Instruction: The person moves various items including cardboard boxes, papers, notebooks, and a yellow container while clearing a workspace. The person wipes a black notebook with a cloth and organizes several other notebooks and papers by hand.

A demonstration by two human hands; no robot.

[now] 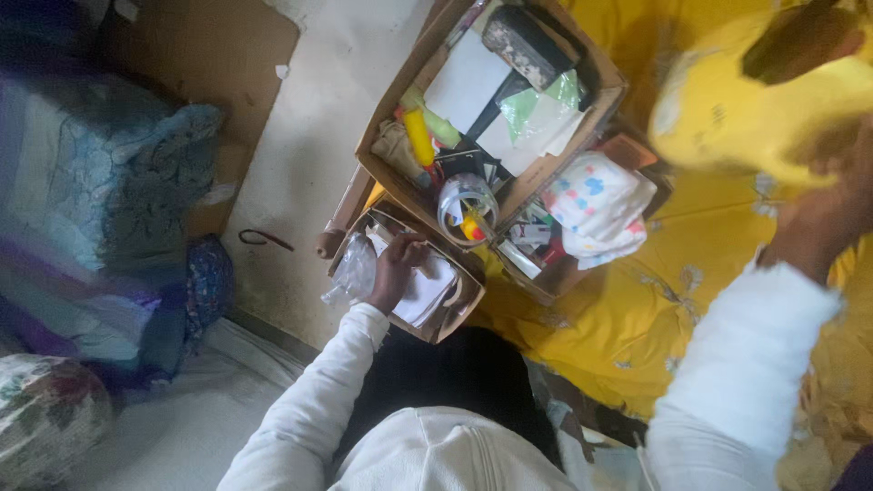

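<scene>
Hands apart: left hand (397, 265), fingers bent, rests on white papers (426, 289) inside a small cardboard box (452, 318) at frame centre; right hand (832, 214), blurred, grips yellow cloth (737, 118) at upper right. Above, a larger open box (391, 100) holds a clear jar (466, 202).

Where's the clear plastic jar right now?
Head view, centre: the clear plastic jar lies at the big cardboard box's near edge, just above the left hand.

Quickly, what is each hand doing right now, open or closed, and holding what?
Left hand: fingers curled, reaching into the small cardboard box, on the white papers.
Right hand: closed on the yellow cloth, blurred.
</scene>
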